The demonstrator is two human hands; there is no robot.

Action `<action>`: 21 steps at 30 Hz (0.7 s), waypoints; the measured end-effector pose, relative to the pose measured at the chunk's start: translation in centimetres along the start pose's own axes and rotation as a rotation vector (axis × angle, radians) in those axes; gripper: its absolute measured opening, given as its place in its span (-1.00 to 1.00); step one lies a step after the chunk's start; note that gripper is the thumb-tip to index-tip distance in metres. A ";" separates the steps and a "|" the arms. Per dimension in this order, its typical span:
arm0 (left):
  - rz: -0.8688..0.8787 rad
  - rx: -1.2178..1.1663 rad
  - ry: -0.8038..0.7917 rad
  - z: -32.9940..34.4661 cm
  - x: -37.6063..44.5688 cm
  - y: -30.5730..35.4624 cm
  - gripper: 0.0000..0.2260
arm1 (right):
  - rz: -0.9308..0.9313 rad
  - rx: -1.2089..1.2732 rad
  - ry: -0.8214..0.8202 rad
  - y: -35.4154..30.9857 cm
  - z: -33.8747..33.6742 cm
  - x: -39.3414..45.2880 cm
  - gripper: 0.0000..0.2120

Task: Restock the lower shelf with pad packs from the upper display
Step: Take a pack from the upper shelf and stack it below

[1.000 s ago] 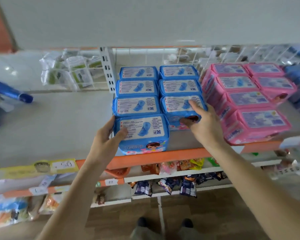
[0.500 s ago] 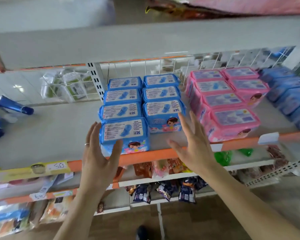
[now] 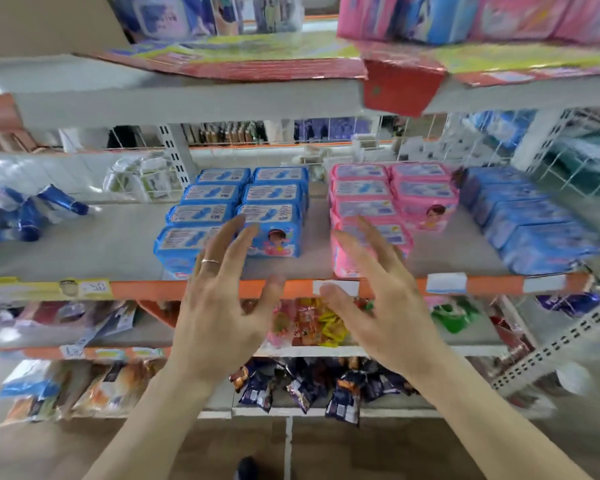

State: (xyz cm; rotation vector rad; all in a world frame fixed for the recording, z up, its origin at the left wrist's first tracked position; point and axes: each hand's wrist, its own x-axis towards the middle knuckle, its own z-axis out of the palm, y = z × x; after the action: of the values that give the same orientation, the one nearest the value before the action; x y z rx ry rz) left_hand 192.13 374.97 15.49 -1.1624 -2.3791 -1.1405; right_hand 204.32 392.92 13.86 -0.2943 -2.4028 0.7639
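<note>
Both hands are being held raised before the shelf edge (image 3: 388, 285), fingers spread, nothing gripped. Left hand (image 3: 219, 306), ring worn, is being held in front of the blue pad packs (image 3: 274, 216), contact not discernible. Right hand (image 3: 385, 303) is being held before the pink pad packs (image 3: 423, 192). Above both hands, more packs (image 3: 465, 19) are being displayed, blurred.

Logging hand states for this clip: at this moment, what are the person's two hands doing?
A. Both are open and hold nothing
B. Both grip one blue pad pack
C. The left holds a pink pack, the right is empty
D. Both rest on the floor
A: the left hand and right hand show spread fingers in front of the orange-edged shelf, holding nothing.
</note>
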 end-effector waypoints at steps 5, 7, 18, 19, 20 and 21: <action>0.138 0.036 0.030 -2.4 -0.4 5.5 -0.45 | -0.127 0.033 0.027 -1.5 -4.2 -0.8 -0.40; 0.199 0.073 0.058 -3.8 0.6 7.5 -0.47 | -0.193 0.037 0.056 -2.4 -5.9 0.1 -0.41; 0.452 0.167 0.201 -9.6 9.3 13.3 -0.51 | -0.347 -0.059 0.270 -7.4 -13.9 7.9 -0.48; 0.455 0.166 0.198 -9.7 10.0 13.2 -0.51 | -0.352 -0.068 0.283 -7.6 -14.2 8.5 -0.48; 0.458 0.167 0.195 -9.6 10.7 13.1 -0.50 | -0.352 -0.079 0.292 -7.7 -14.4 9.2 -0.49; 0.460 0.172 0.192 -9.6 11.4 12.8 -0.50 | -0.353 -0.091 0.300 -7.8 -14.6 9.7 -0.49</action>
State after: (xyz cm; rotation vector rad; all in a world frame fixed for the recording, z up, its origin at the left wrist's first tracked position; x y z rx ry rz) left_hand 193.50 378.88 34.70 -1.3739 -1.8880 -0.8334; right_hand 205.07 396.82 32.65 -0.0138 -2.1259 0.4169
